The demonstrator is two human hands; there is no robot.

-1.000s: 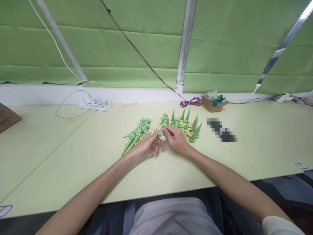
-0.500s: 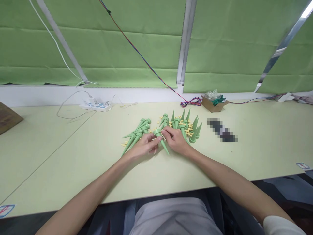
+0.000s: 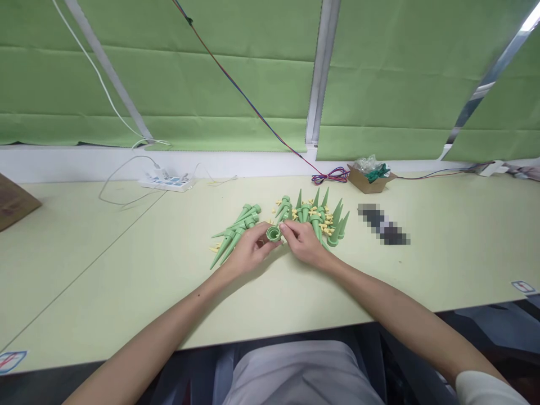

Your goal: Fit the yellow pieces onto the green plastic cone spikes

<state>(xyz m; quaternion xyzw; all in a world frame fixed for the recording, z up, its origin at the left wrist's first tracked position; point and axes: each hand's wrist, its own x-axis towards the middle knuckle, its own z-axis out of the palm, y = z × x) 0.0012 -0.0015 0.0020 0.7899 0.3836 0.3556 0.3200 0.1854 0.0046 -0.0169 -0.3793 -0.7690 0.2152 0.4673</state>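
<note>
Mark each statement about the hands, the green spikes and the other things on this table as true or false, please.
1. The left hand holds a green spike with its open round end facing the camera. True.
2. The right hand rests far from that spike. False: its fingertips are at the spike's round end.
3. A bundle of green spikes lies left of the hands. True.
4. The white power strip sits at the right end of the table. False: it is at the back left.
5. A small cardboard box stands at the back, right of the hands. True.
</note>
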